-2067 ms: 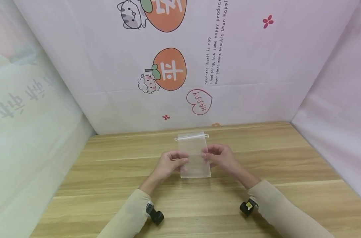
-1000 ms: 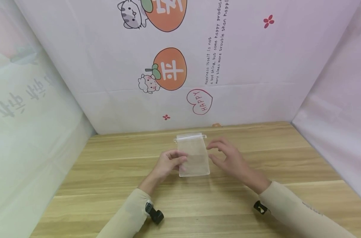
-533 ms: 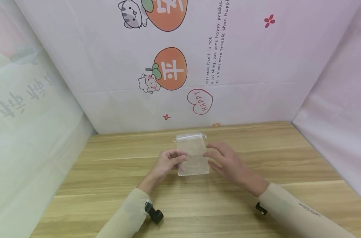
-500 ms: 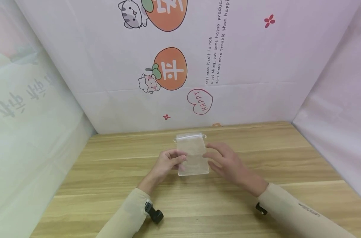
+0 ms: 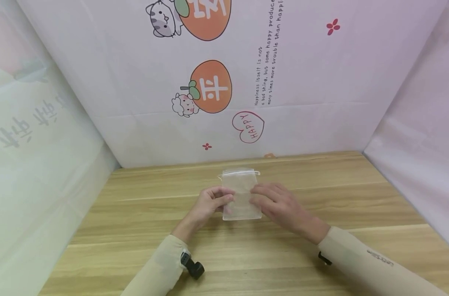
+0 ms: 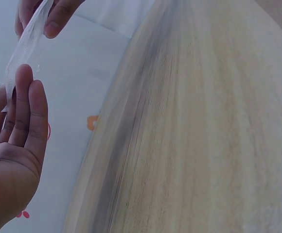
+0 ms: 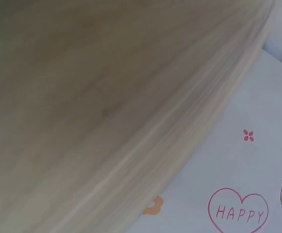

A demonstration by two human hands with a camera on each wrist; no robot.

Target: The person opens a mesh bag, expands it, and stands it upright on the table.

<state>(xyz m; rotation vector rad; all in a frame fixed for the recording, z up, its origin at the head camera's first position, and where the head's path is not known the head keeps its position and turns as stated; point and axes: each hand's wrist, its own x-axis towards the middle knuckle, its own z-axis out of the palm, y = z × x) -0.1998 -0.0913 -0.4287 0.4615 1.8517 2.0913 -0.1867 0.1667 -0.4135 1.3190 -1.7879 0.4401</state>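
1. Head: right hand [image 5: 281, 205] now back at right edge of mesh bag [image 5: 242, 197]; left hand [image 5: 208, 201] pinches left edge. Bag's above tabletop [image 5: 135, 230], toward back edge.
2. Left wrist: both pinch bag; two-handed again.
3. Right wrist: can't tell grip.

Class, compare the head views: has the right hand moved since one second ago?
Yes: the right hand has shifted slightly left against the printed HAPPY heart, its fingertips now over the right edge of the bag.
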